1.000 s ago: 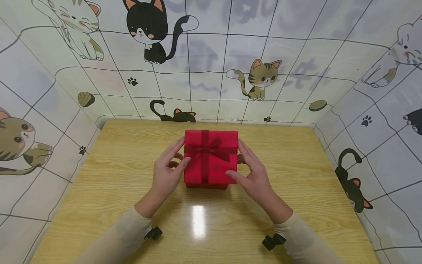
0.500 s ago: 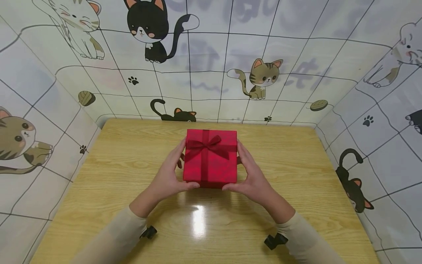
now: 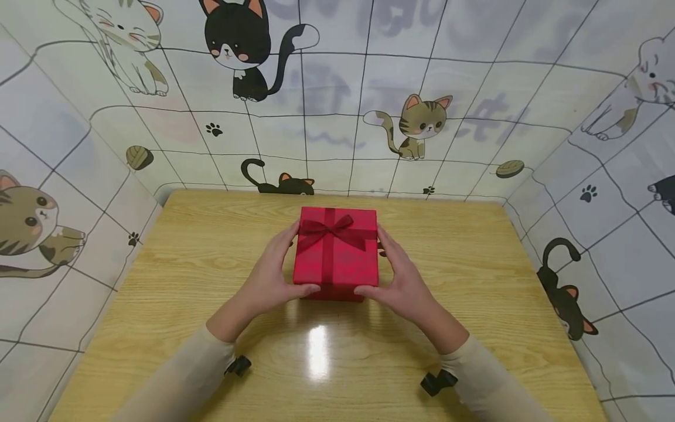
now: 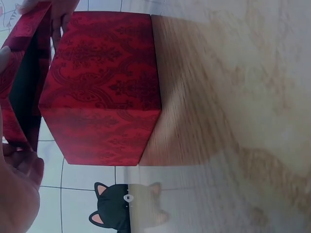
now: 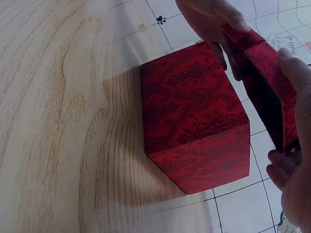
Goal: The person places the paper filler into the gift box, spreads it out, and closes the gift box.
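Observation:
A red patterned gift-box lid (image 3: 350, 266) with a dark red ribbon bow (image 3: 331, 228) is held between both hands. My left hand (image 3: 266, 287) grips its left side, thumb along the front edge and fingers down the side. Opposite it, my right hand (image 3: 408, 287) grips the right side the same way. Under the lid stands the box base (image 4: 104, 73), upright on the table. The wrist views show a gap between lid (image 5: 272, 73) and base, with the lid's dark inside visible. What the base contains is hidden.
The wood-grain table (image 3: 211, 234) carries the box near its middle. Behind and beside it rise white walls (image 3: 337, 135) printed with cartoon cats and grid lines. Black wrist cameras (image 3: 439, 383) sit at both sleeve cuffs.
Both thumbs have moved from the lid's top to its front edge. The lid's front edge now sits higher in the head view, showing more of the base's front.

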`<state>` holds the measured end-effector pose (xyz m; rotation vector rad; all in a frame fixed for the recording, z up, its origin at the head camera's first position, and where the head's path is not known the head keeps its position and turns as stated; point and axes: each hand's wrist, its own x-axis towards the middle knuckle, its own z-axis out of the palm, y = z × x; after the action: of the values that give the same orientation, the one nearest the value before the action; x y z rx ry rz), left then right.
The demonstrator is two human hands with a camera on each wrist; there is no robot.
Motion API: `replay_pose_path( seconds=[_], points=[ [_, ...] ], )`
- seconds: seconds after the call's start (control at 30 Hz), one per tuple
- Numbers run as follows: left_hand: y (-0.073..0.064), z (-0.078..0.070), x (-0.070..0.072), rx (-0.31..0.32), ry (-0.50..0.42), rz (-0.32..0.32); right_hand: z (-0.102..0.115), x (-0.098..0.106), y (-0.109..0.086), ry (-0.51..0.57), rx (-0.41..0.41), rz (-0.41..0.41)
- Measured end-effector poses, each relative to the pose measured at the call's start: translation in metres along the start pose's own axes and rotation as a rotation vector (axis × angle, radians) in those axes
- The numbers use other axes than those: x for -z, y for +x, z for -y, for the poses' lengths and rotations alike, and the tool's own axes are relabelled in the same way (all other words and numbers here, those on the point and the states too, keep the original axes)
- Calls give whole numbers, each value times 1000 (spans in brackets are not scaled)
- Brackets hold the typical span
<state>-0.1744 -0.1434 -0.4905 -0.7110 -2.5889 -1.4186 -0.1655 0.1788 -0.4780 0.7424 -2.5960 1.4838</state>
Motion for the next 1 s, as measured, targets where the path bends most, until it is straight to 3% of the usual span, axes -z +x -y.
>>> replay_pose_path(
  seconds=[0.23, 0.53, 1.0],
  points=[
    [1, 9, -1, 111, 13, 59, -8, -5, 2, -34, -120, 40],
    [4, 20, -6, 145, 3, 90, -19, -12, 5, -21, -195, 71],
    [1, 25, -12, 181, 18, 142, -34, -23, -1, 32, -130, 94]
  ],
)
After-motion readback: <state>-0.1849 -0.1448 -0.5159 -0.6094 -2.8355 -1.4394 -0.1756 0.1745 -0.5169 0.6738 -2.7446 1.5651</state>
